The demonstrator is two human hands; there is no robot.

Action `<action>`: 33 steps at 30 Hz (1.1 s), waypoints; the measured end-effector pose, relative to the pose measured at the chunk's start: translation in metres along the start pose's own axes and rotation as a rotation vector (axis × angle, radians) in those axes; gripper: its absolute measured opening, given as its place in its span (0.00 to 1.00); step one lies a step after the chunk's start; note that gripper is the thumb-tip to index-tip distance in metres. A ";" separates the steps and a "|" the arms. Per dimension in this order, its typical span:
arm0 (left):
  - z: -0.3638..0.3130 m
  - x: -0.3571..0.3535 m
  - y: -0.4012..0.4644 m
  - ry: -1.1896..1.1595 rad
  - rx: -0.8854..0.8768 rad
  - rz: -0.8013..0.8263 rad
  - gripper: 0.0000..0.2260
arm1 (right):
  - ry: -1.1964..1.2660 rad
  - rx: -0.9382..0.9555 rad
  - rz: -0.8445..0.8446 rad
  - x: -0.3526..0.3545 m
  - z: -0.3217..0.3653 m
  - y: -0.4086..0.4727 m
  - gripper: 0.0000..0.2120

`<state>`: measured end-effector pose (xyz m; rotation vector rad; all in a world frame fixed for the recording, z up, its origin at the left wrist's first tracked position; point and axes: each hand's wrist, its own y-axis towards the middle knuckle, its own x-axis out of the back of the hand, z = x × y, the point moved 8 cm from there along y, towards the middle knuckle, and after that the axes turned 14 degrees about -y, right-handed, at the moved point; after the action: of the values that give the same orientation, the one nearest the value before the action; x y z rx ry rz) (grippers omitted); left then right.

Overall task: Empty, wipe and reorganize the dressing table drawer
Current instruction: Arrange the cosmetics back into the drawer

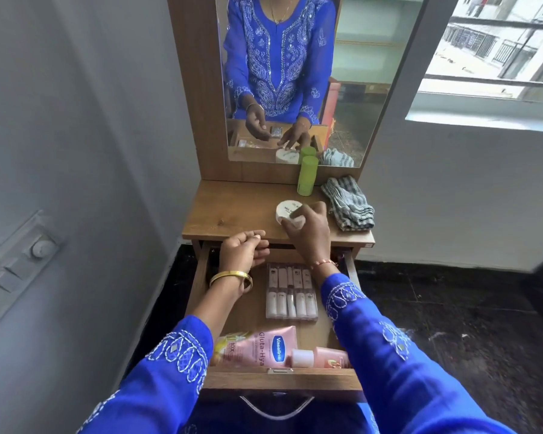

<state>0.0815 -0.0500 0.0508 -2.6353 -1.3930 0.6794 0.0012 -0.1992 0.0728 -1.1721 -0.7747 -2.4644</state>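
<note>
The wooden drawer (279,379) of the dressing table stands pulled out below me. Inside it lie a clear case of small vials (290,291), a pink Vaseline tube (261,346) and a small pink bottle (320,357) near the front. On the tabletop (232,211), my right hand (308,230) grips a white round jar (287,208) from its near side. My left hand (242,252) hovers over the back of the drawer, fingers loosely curled, with nothing seen in it.
A green bottle (307,175) and a folded striped cloth (350,203) sit at the tabletop's back right. The mirror (295,73) rises behind them. A wall with a switch panel (13,270) is on the left and a window (499,57) on the right. The drawer handle (276,408) is close to my body.
</note>
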 end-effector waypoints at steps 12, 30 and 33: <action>0.018 0.009 -0.009 -0.088 0.078 -0.025 0.11 | 0.099 0.009 0.243 0.000 0.027 -0.022 0.35; 0.058 0.078 -0.042 -0.070 0.158 -0.071 0.04 | 0.405 -0.095 0.527 -0.030 0.020 -0.135 0.18; 0.063 0.090 -0.042 0.006 0.150 -0.099 0.08 | 0.542 -0.306 0.615 -0.044 0.010 -0.144 0.09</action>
<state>0.0671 0.0384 -0.0256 -2.4348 -1.4012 0.7327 -0.0342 -0.0749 -0.0056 -0.6256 0.1120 -2.2221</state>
